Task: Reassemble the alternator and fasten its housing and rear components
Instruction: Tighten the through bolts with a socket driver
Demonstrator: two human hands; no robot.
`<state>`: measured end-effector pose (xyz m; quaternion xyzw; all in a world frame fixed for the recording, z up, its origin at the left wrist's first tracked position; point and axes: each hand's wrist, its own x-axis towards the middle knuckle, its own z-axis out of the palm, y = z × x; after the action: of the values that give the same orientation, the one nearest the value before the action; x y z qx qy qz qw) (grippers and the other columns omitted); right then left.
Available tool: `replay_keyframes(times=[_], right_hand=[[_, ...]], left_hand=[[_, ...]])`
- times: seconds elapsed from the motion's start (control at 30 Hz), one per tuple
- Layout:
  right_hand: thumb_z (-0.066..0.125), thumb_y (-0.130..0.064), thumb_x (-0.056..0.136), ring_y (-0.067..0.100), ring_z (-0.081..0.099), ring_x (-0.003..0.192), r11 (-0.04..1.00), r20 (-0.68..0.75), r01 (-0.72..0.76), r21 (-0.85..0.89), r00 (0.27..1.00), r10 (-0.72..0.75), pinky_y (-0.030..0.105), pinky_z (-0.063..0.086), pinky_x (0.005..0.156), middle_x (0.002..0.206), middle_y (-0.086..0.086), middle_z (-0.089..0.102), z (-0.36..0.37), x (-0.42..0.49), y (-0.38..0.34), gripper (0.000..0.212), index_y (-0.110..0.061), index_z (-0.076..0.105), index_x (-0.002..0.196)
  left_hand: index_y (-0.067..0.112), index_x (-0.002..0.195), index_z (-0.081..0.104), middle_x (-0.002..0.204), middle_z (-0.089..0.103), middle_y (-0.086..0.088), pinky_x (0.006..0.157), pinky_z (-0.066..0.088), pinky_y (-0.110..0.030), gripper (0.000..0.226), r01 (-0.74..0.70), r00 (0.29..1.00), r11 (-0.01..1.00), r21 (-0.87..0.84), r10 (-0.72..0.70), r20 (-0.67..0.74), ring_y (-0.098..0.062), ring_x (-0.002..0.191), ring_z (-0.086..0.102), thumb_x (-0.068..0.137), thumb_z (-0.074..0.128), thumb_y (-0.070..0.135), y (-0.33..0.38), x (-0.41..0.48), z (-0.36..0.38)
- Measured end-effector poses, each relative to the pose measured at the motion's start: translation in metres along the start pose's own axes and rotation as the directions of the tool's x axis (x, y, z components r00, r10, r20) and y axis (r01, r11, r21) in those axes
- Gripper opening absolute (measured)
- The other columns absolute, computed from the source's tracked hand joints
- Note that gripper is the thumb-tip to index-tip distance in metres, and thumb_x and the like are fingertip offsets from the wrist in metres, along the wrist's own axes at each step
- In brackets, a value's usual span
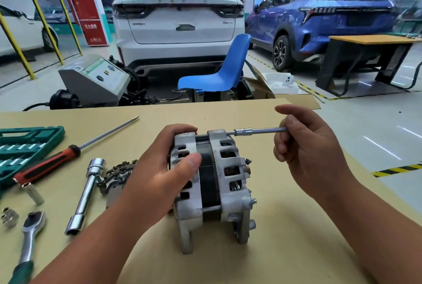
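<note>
The grey alternator (pixel 225 183) lies on its side on the cardboard-covered table (pixel 285 249), its two housing halves closed around the dark stator band. My left hand (pixel 164 169) grips its left housing half, thumb across the vents. My right hand (pixel 306 146) pinches a slim chrome extension bar with a small socket (pixel 255 131). The socket sits on a through bolt at the top of the right housing half. Studs and a terminal stick out of the alternator's right face.
On the left of the table lie a red-handled screwdriver (pixel 50 165), a chrome tube spanner (pixel 85 194), a ratchet (pixel 29 233), loose sockets (pixel 9 216), a dark rectifier plate (pixel 118 174) and a green socket case (pixel 25 146). A blue chair (pixel 219 71) stands beyond the table.
</note>
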<state>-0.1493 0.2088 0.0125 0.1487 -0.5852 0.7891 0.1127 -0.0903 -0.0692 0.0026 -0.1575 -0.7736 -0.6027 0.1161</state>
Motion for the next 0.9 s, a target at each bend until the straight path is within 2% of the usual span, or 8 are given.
replay_keyframes(times=[0.17,0.3,0.37,0.53,0.67,0.77,0.83,0.9], right_hand=[[0.052,-0.026,0.103,0.025,0.05,0.057,0.997,-0.026,0.028,-0.072,0.999,-0.029,0.031,0.044,0.048,0.068,0.009,0.053,0.0021,-0.0023,-0.003,0.026,-0.024,0.076,0.112],[0.048,-0.012,0.094,0.026,0.051,0.058,1.0,0.014,0.015,0.001,1.0,-0.015,0.033,0.043,0.048,0.072,0.01,0.053,0.0019,-0.0035,-0.002,0.033,-0.021,0.074,0.113],[0.048,-0.01,0.095,0.026,0.051,0.058,0.999,0.027,0.032,-0.005,0.999,-0.032,0.032,0.043,0.049,0.072,0.01,0.052,0.0016,-0.0049,-0.003,0.033,-0.021,0.074,0.113],[0.049,-0.021,0.105,0.026,0.046,0.053,0.999,0.026,0.021,-0.044,0.999,-0.02,0.033,0.04,0.047,0.062,0.01,0.05,0.0008,-0.0058,-0.0033,0.028,-0.023,0.074,0.117],[0.05,-0.024,0.103,0.026,0.047,0.052,0.999,0.019,-0.007,-0.037,1.0,0.007,0.032,0.041,0.047,0.06,0.009,0.05,0.0004,-0.0029,-0.0031,0.029,-0.021,0.075,0.117],[0.049,-0.015,0.096,0.025,0.053,0.061,0.999,0.016,-0.015,-0.031,1.0,0.016,0.033,0.043,0.049,0.072,0.007,0.055,0.0007,-0.0017,-0.0028,0.034,-0.019,0.076,0.117],[0.05,-0.012,0.094,0.025,0.051,0.062,1.0,0.009,-0.009,-0.021,1.0,0.009,0.033,0.043,0.05,0.073,0.007,0.051,0.001,-0.0021,-0.0025,0.035,-0.019,0.076,0.117],[0.052,-0.014,0.098,0.026,0.048,0.059,1.0,0.007,0.008,-0.025,1.0,-0.008,0.033,0.041,0.05,0.068,0.009,0.048,0.0009,-0.0027,-0.0031,0.032,-0.02,0.075,0.119]], left_hand=[[0.037,0.135,0.059,0.108,0.074,-0.003,0.084,0.063,-0.061,0.056,-0.011,1.0,1.0,0.016,0.011,-0.001,-0.03,0.099,0.073,0.084,0.065,0.057,-0.0014,-0.0002,-0.0002],[0.038,0.135,0.06,0.108,0.074,-0.001,0.086,0.061,-0.064,0.055,-0.011,1.0,1.0,0.025,0.011,-0.002,-0.029,0.101,0.073,0.084,0.065,0.057,-0.0004,-0.0004,0.0004],[0.039,0.133,0.06,0.107,0.074,0.001,0.085,0.062,-0.061,0.053,-0.014,1.0,0.999,0.035,0.014,0.004,-0.027,0.099,0.073,0.084,0.064,0.057,-0.0002,-0.0003,0.0003],[0.042,0.128,0.061,0.104,0.074,0.003,0.081,0.064,-0.05,0.048,-0.015,1.0,0.999,0.048,0.015,0.001,-0.022,0.097,0.073,0.083,0.062,0.057,0.0009,-0.0012,0.0005],[0.039,0.129,0.061,0.104,0.073,0.003,0.085,0.063,-0.06,0.049,-0.01,1.0,0.999,0.033,0.01,0.002,-0.026,0.098,0.074,0.083,0.063,0.056,0.0036,-0.001,0.0014],[0.037,0.128,0.062,0.105,0.073,0.0,0.089,0.06,-0.068,0.05,0.001,1.0,1.0,-0.005,-0.001,-0.001,-0.033,0.102,0.073,0.082,0.065,0.055,0.0051,-0.001,0.0022],[0.038,0.127,0.062,0.106,0.073,0.001,0.089,0.06,-0.066,0.049,0.007,1.0,1.0,0.0,-0.007,-0.007,-0.031,0.102,0.073,0.082,0.065,0.055,0.0059,-0.0017,0.0028],[0.04,0.126,0.062,0.106,0.073,0.003,0.087,0.062,-0.058,0.047,0.004,1.0,1.0,0.022,-0.003,-0.015,-0.025,0.1,0.074,0.082,0.063,0.057,0.0069,-0.0024,0.0027]])
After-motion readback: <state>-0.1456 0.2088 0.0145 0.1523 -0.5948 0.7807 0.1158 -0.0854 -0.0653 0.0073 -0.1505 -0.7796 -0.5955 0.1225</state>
